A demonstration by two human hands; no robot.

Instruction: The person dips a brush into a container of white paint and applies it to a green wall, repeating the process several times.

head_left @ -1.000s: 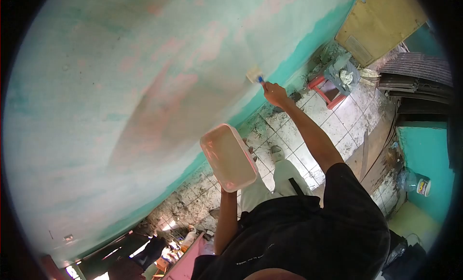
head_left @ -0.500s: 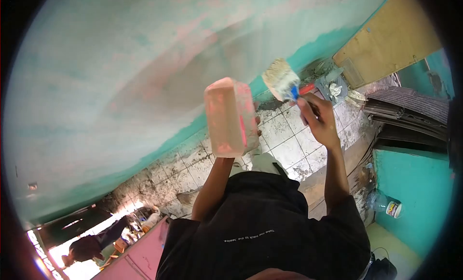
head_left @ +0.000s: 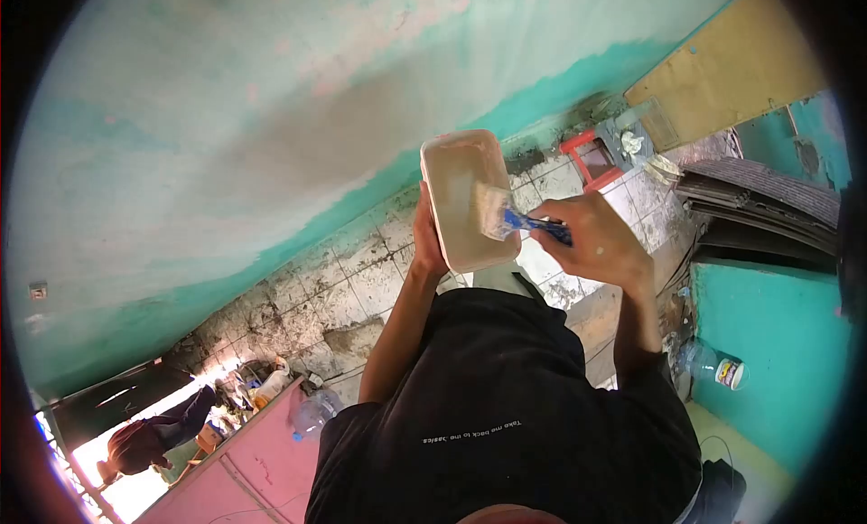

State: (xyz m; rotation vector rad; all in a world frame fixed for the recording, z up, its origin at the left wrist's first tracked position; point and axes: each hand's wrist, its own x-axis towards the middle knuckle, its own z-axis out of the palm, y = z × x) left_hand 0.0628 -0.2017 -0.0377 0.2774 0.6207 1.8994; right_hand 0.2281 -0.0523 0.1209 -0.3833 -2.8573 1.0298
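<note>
My left hand (head_left: 428, 235) grips the left side of a rectangular plastic container (head_left: 452, 176) that holds pale, milky liquid. The fingers under the container are hidden. Closed around the dark blue handle of a wide paintbrush (head_left: 495, 213), my right hand (head_left: 582, 238) is at the container's right side. The brush's whitish bristles are over the inside of the container, near its right wall; whether they touch the liquid I cannot tell. Beyond both hands stands a wall (head_left: 298, 117) with patchy white and turquoise paint.
A red stool (head_left: 591, 167) stands on the dirty tiled floor (head_left: 361, 271). Stacked corrugated sheets (head_left: 768, 199) and a turquoise panel (head_left: 768, 321) are at the right. A pink surface (head_left: 244, 461), a clear bottle (head_left: 316, 413) and another person (head_left: 140, 447) are at lower left.
The brush has moved left and down from beside the wall to over the container. The container has shifted right and now shows its open top. My left hand shows more at its side.
</note>
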